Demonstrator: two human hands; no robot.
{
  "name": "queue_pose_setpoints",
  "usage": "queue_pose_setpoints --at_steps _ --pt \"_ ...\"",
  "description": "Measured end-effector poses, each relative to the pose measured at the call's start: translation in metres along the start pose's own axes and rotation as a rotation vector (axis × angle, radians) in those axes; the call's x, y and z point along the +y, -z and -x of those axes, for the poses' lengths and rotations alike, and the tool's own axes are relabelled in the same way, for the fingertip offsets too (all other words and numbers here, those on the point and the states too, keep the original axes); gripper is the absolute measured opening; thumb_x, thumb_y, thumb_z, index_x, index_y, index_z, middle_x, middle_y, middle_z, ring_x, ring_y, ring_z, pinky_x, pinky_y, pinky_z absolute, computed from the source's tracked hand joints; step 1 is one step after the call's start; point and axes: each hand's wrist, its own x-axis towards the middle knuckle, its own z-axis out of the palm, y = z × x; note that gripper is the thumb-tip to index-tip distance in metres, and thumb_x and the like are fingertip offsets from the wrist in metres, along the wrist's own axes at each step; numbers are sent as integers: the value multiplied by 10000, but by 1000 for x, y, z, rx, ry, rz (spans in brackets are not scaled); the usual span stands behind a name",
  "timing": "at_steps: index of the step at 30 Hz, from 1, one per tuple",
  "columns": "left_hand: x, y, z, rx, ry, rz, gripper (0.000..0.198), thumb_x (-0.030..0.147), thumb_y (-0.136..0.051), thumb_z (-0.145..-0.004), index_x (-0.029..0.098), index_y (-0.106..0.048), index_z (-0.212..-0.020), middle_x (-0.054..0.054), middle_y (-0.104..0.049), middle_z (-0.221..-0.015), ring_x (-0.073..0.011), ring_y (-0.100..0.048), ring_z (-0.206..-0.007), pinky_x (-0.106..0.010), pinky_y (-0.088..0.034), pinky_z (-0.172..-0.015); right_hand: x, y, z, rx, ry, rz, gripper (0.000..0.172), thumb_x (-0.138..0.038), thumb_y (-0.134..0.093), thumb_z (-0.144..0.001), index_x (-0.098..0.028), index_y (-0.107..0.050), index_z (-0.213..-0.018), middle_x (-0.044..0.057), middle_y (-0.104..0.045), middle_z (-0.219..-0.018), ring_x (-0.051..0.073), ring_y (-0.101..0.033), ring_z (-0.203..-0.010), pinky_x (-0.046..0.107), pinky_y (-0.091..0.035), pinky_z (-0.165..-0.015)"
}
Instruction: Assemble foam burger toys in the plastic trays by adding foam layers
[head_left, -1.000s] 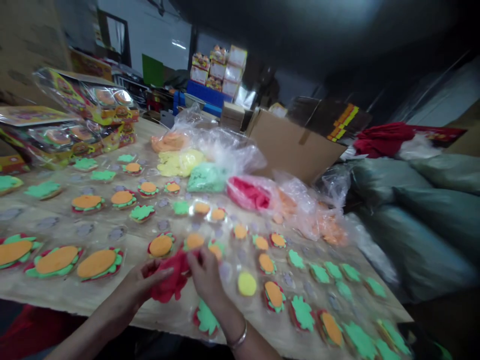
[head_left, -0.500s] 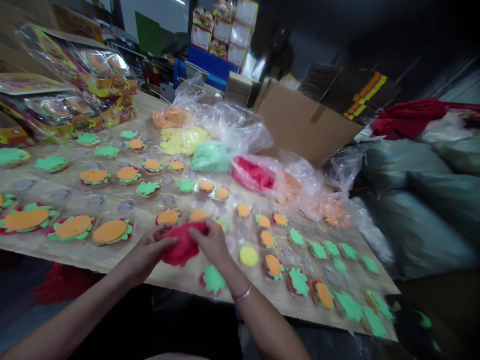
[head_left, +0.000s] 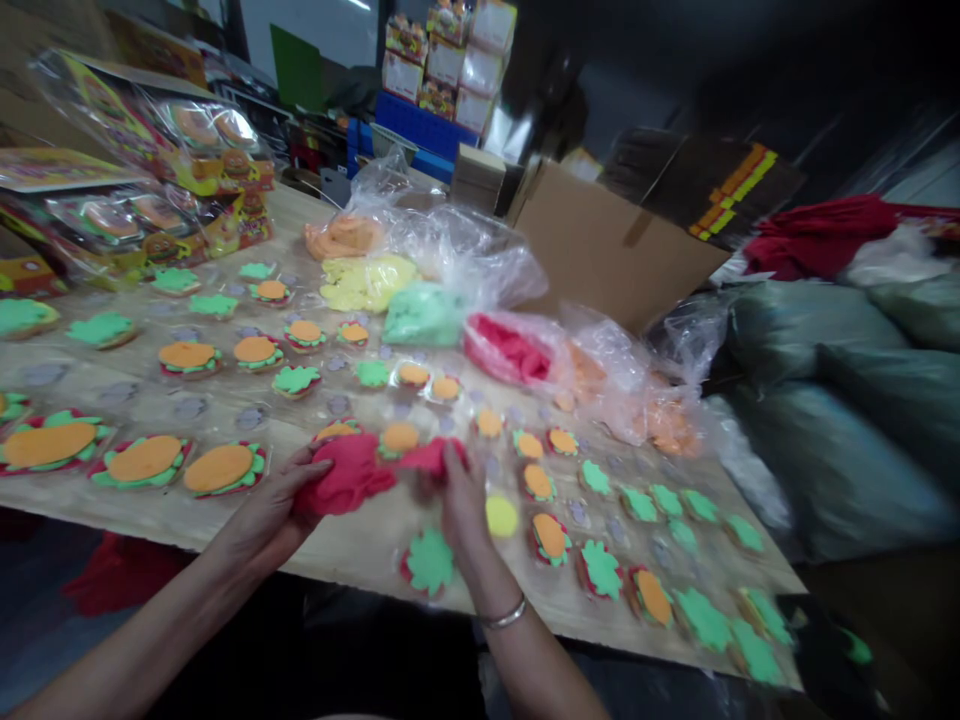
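Observation:
My left hand (head_left: 281, 497) is closed around a bunch of soft red scalloped pieces (head_left: 349, 477), held just above the front of the table. My right hand (head_left: 463, 495) pinches a red piece (head_left: 426, 457) apart from the bunch; motion blurs it. Between and below my hands lies a green leaf-shaped piece (head_left: 430, 562) on a red one. A round yellow piece (head_left: 502, 516) sits right of my right wrist. Behind my hands, an orange-topped toy burger stack (head_left: 399, 438) rests in a clear plastic tray.
Rows of toy burger stacks (head_left: 225, 468) in clear trays cover the table (head_left: 172, 508). Open plastic bags of red (head_left: 510, 348), green (head_left: 424, 313), yellow and orange pieces lie along the back. Printed packages (head_left: 157, 215) stand at left, a cardboard box (head_left: 607, 235) behind, large sacks (head_left: 840, 460) at right.
My right hand has moved right, drawing a red piece away from the bunch. My left hand has shifted slightly left and still holds the rest.

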Motion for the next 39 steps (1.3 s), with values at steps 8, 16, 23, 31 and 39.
queue_pose_setpoints --at_steps 8,16,23,31,39 --pt "-10 -22 13 41 -177 41 440 6 -729 -671 167 -672 -1076 -68 -739 -977 -160 -709 -752 -198 -607 -636 3 -17 25 -216 20 112 421 -259 -782 -553 -175 -532 -882 -59 -581 -707 81 -512 -609 204 -464 -588" --pt "-20 -9 11 32 -110 -11 494 108 -755 -691 177 -647 -1168 -102 -728 -1064 -207 -725 -809 -259 -619 -648 5 -8 16 -271 9 44 396 -210 -748 -591 -173 -578 -947 -41 -631 -782 92 -564 -689 202 -496 -636" --pt "-20 -4 7 -43 -113 -64 766 135 -890 -552 217 -606 -1259 -109 -731 -1074 -217 -730 -831 -223 -604 -688 -2 1 4 -164 -198 -310 307 -204 -777 -566 -158 -628 -830 -9 -686 -734 122 -622 -631 217 -515 -557" --pt "-11 -18 9 -64 -75 -44 711 114 -874 -559 246 -647 -1220 -102 -716 -1142 -232 -730 -852 -253 -618 -687 -19 0 7 -246 -295 -596 236 -208 -743 -705 -170 -676 -928 38 -736 -992 141 -679 -910 249 -545 -825" --pt "3 -16 -18 54 -125 -11 482 33 -674 -713 238 -671 -1149 -77 -721 -1105 -187 -723 -808 -252 -619 -643 -17 1 17 -379 -337 -195 412 -124 -790 -478 -151 -657 -867 -6 -682 -702 104 -581 -543 183 -405 -478"
